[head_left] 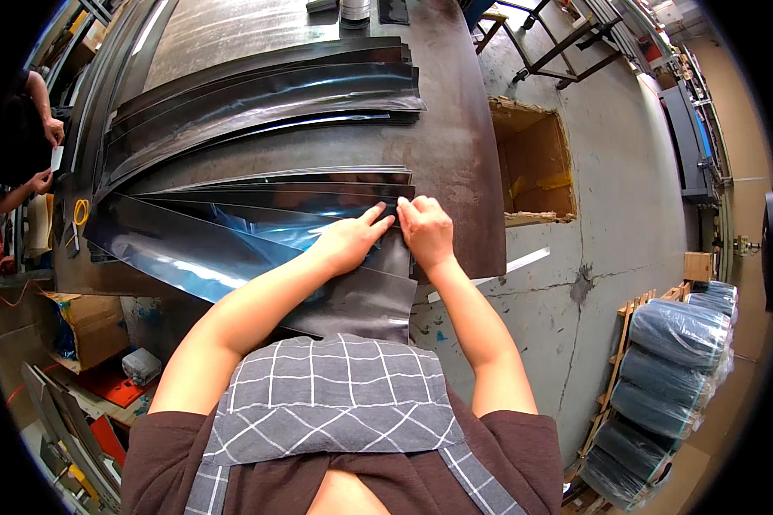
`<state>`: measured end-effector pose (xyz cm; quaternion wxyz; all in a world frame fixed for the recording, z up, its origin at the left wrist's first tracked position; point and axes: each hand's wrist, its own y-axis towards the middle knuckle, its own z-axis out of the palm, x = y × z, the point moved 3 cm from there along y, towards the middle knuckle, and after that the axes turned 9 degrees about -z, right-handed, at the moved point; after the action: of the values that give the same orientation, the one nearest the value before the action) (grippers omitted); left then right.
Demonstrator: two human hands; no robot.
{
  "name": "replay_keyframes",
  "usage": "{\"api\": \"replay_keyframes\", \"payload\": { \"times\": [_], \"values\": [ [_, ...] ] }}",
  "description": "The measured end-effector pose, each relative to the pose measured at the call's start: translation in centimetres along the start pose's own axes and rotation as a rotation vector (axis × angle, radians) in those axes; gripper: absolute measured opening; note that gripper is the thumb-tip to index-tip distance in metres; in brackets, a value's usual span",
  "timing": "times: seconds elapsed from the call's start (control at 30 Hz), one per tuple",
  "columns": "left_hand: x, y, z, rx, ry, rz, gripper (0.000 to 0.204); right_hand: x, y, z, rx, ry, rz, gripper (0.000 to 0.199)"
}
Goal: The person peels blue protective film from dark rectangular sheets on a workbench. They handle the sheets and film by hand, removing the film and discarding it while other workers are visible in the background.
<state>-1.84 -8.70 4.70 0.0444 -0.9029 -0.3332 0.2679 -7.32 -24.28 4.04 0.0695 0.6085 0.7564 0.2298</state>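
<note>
A: Glossy dark film strips (258, 202) fanned across the steel table (455, 129), ends near the front edge.
B: Hands?
A: Left hand (348, 243) and right hand (425, 230) side by side, fingertips pinching the strip ends.
B: Nearby?
A: Open cardboard box (537, 163) on the floor, just right of the table.

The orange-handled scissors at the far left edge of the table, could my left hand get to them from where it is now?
Probably, with a long stretch. The left hand rests on the shiny dark strips; the scissors lie far across them at the table's left edge. Nothing upright blocks the way, only flat strips.
</note>
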Motion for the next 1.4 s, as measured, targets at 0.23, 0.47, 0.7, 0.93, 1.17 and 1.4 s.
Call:
{"api": "replay_keyframes", "payload": {
  "times": [0.23, 0.47, 0.7, 0.93, 1.17, 1.4],
  "values": [
    [0.5, 0.2, 1.5, -0.101, -0.007, 0.054, 0.044, 0.1, 1.1, -1.6, -0.152, 0.050, 0.050, 0.008],
    [0.1, 0.2, 1.1, -0.086, -0.006, 0.037, 0.044, 0.5, 0.0, -1.4, -0.073, 0.115, -0.013, 0.004],
    [0.5, 0.0, 1.5, -0.201, -0.048, 0.119, 0.035, 0.7, -0.5, -1.6, -0.146, 0.320, 0.133, 0.005],
    [2.4, 3.3, 0.0, -0.084, -0.986, -0.194, 0.011, -1.7, -0.3, 2.4, 0.060, 0.696, 0.549, 0.020],
    [5.9, 3.4, -1.5, -0.247, -1.529, -0.234, 0.008, -2.0, -1.9, 2.5, 0.315, 0.817, 0.683, 0.022],
    [1.6, 1.1, 2.9, -0.370, -0.114, 0.027, 0.047, 0.0, 0.0, -1.2, -0.034, 0.380, 0.427, 0.015]
  ]
}}
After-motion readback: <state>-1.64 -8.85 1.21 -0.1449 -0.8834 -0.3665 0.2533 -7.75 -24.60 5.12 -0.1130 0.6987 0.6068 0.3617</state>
